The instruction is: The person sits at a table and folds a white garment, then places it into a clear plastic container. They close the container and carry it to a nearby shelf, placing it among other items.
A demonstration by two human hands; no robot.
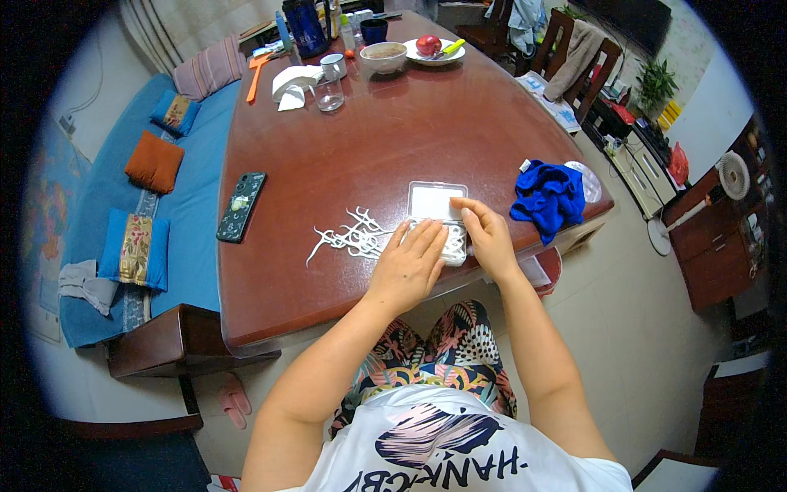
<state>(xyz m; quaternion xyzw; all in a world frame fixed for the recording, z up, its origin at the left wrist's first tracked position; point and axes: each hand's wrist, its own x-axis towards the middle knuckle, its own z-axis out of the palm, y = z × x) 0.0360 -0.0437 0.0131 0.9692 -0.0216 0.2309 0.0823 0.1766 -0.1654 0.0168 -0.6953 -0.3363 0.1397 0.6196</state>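
Note:
A small clear plastic box (455, 247) sits near the table's front edge, its hinged lid (428, 203) raised toward the far side. White pieces that look like dental floss picks lie in it. Flat over the box's left part rests my left hand (409, 267), palm down, fingers slightly apart and hiding some of the contents. To its left spreads a loose pile of the same white picks (356, 237), reaching under that hand. At the box's right side is my right hand (490, 237), index finger over the lid's edge, thumb just below. Nothing shows between its fingers.
A blue cloth (547, 198) lies right of the box, and a phone (241, 207) to the far left. Toward the back stand a glass mug (329, 97), a bowl (383, 64), and a plate (456, 56) bearing an apple and a yellow-green-handled knife.

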